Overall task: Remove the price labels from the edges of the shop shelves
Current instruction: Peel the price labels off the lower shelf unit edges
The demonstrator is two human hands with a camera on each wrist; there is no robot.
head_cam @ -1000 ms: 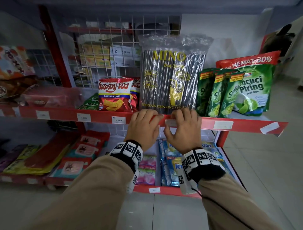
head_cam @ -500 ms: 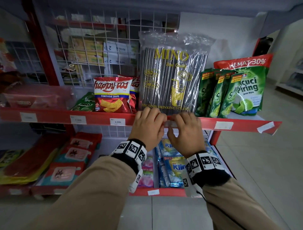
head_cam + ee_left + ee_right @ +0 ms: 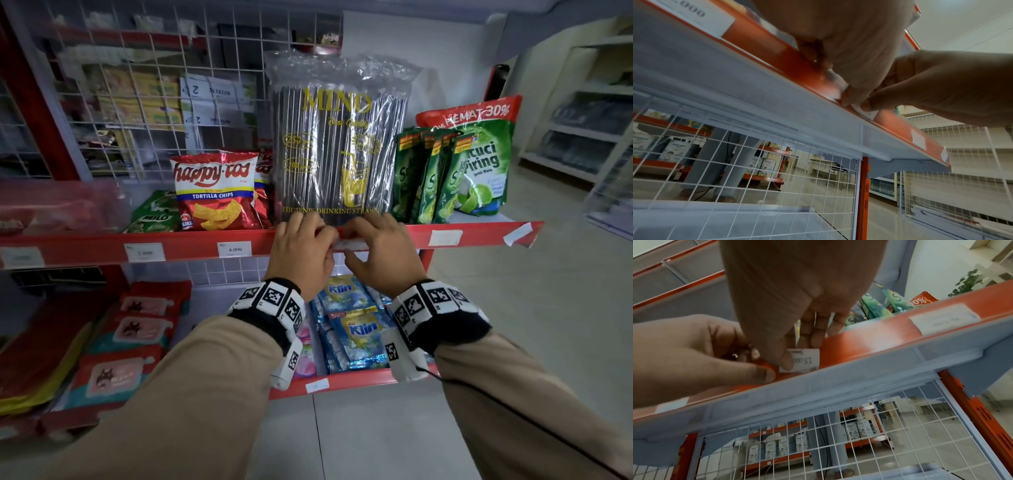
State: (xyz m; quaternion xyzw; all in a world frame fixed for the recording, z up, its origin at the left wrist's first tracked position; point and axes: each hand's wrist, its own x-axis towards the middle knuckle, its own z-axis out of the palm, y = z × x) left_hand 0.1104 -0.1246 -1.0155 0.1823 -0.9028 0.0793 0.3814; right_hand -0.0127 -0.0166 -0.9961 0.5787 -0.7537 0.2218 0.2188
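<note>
A white price label marked 15.000 sits on the red shelf edge below the drinking-straw pack. My left hand holds its left end with curled fingers, thumb against the rail. My right hand hooks its fingers over the top of the rail and presses its thumb on the label face. From the left wrist, both hands' fingertips meet on the label. Most of the label is hidden in the head view.
More labels sit along the same edge: 4.000, another to its left, one to the right and a peeling one at the corner. Straws, chips and green pouches stand right behind the rail.
Both hands stay at the same label and have closed in on each other, covering more of it. The head view has come closer to the shelf.
</note>
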